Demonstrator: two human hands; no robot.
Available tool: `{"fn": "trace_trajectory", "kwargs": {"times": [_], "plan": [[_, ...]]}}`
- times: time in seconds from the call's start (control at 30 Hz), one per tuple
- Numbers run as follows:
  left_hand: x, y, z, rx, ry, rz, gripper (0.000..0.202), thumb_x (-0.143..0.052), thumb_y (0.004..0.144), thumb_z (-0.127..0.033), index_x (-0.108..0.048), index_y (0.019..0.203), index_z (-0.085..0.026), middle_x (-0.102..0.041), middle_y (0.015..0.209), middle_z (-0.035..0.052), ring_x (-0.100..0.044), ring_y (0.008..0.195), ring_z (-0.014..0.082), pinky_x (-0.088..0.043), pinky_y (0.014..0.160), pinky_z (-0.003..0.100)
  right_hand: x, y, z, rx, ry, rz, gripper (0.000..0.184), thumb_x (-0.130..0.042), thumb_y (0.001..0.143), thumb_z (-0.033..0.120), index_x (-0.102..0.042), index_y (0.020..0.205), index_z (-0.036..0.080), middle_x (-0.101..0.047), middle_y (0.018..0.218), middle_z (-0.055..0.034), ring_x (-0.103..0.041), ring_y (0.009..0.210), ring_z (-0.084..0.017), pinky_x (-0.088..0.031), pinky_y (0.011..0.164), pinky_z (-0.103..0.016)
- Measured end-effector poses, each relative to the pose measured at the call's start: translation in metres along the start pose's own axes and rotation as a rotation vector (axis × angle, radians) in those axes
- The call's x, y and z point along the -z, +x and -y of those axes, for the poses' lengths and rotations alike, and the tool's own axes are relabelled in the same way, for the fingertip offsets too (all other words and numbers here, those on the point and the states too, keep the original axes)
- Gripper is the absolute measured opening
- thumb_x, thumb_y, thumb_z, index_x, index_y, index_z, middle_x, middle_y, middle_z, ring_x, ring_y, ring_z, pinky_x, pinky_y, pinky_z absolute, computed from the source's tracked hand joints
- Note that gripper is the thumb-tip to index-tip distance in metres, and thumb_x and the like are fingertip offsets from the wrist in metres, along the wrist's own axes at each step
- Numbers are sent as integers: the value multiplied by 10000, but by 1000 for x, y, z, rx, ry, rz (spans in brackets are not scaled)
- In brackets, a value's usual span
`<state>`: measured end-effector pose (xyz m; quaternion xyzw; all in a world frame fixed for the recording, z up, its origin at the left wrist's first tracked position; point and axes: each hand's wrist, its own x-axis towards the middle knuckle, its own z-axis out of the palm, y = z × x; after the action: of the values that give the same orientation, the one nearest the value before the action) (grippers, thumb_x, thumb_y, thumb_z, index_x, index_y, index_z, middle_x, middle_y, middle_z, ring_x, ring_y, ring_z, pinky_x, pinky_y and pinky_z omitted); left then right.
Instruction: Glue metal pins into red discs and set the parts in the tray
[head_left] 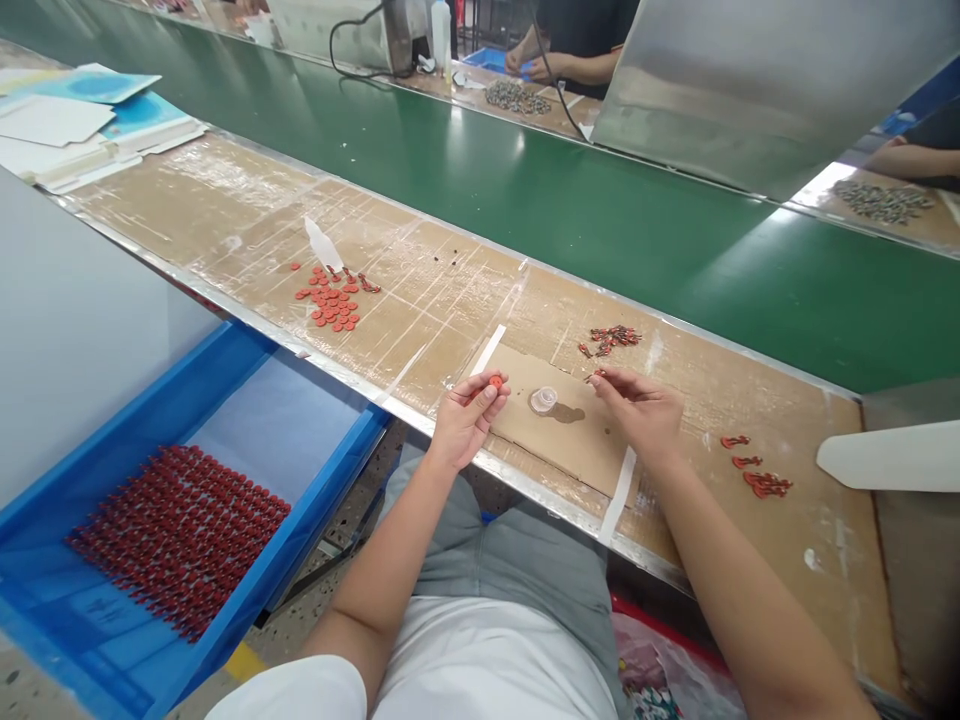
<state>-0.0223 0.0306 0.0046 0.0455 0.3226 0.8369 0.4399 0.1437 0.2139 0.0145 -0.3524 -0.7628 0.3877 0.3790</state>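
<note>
My left hand (469,418) is closed, pinching a small red disc (496,382) between thumb and fingertips above the near edge of a cardboard sheet (525,440). Across from it, my right hand (643,410) pinches a tiny dark-and-red figure (597,375), mostly hidden by the fingers. Between the hands stands a small clear cup (543,400) on the cardboard, with a dark wet-looking patch beside it. Just beyond my right hand lies a pile of small red-and-dark figures (615,338). Several figures on red bases (765,484) are at the right.
Loose red discs (335,305) lie to the left by a white pointed strip (323,245). A blue bin (300,480) at lower left holds rows of red pieces (187,530). Beyond the table runs a green conveyor belt (540,180); another person's hands (540,65) are across it.
</note>
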Motion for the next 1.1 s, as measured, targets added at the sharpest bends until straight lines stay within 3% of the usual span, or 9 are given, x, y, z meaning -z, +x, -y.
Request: {"fn": "trace_trajectory", "kwargs": {"times": [0.13,0.37,0.57,0.8,1.0,1.1], "plan": [[1,0,0,19,11,-10,272,-829,713,-145,-761,976,-142,-771,1013,65,-738,835,97,-574,801,150,-17,-16,15,89,102,66,303,-737,823,404,-754,1052,206,-780,919,-56,-714,645,-168,-603,609,-317],[0,0,0,13,49,-31,268,-826,719,-171,-762,978,-157,-768,1037,66,-735,843,103,-570,832,178,-30,-21,20,451,-168,1,189,-705,859,290,-761,1031,234,-788,908,-51,-699,678,-165,-590,657,-313],[1,-1,1,7,31,-2,274,-829,718,-175,-763,984,-159,-767,1033,61,-734,854,102,-569,812,162,-34,-22,11,479,-213,-21,189,-707,861,300,-740,1035,235,-792,907,-47,-726,701,-174,-603,653,-315],[0,-1,2,14,25,-30,292,-841,704,-174,-762,984,-156,-766,1026,64,-736,850,114,-569,843,196,-34,-20,13,609,-151,37,192,-707,849,193,-733,1031,249,-787,956,-53,-746,837,-201,-611,741,-339],[1,-1,2,4,26,-2,270,-832,720,-178,-765,980,-162,-768,1010,51,-734,854,105,-567,811,166,-35,-19,8,560,-207,83,121,-688,867,245,-738,977,253,-785,928,-51,-744,834,-204,-616,741,-346],[1,-1,2,7,34,8,260,-827,730,-183,-766,982,-167,-769,1006,42,-733,856,98,-565,810,158,-37,-18,8,615,-174,71,151,-699,857,207,-737,996,250,-783,929,-56,-741,820,-196,-609,730,-334]]}}
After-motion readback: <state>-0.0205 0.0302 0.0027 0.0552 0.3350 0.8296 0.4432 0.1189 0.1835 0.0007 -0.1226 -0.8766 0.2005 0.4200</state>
